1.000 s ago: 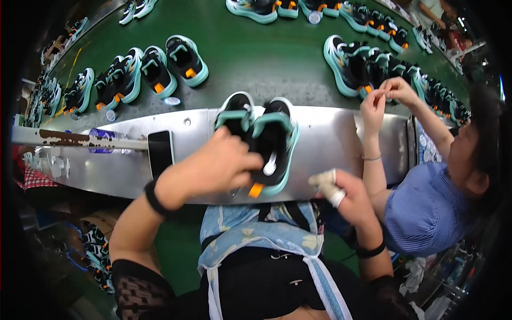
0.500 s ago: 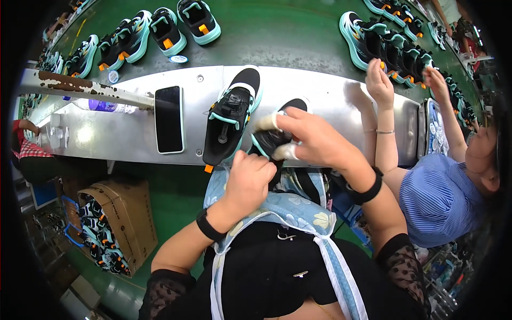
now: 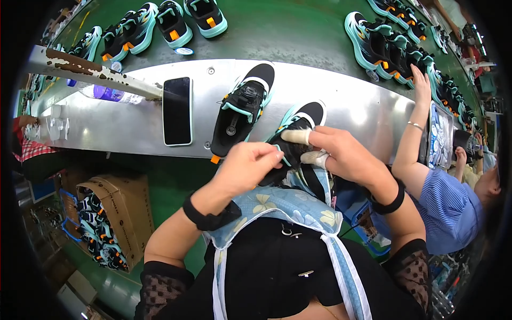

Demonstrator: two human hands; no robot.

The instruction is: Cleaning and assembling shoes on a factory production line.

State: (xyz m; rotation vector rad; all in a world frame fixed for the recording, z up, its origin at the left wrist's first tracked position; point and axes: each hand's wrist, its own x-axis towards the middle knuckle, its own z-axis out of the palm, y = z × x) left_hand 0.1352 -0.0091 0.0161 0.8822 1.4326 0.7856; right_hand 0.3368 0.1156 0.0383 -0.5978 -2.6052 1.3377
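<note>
A black sneaker (image 3: 311, 113) with mint trim and a white band lies at a slant at the bench's near edge, its heel end partly hidden by my hands. Pale finger covers sit on the thumb and forefinger of my right hand (image 3: 346, 154), which grips the sneaker's upper around the opening. At the collar's left side, my left hand (image 3: 248, 166) is closed in a pinch; what lies between its fingertips is too small to make out. Just left stands a matching sneaker (image 3: 258, 92), upright with its toe pointing away and an orange heel tab toward me.
A phone (image 3: 177, 112) lies on the metal bench (image 3: 144, 138) beside a worn metal bar (image 3: 96, 71). Beyond, rows of sneakers (image 3: 205, 18) stand on the green surface. A co-worker's arm (image 3: 416, 128) reaches in at right, by a tray (image 3: 440, 138). A carton (image 3: 128, 213) of shoe parts is lower left.
My left hand has gone from a fist at the sneaker's heel to a pinch at its collar. More of the sneaker's toe shows. The co-worker's arm has shifted right.
</note>
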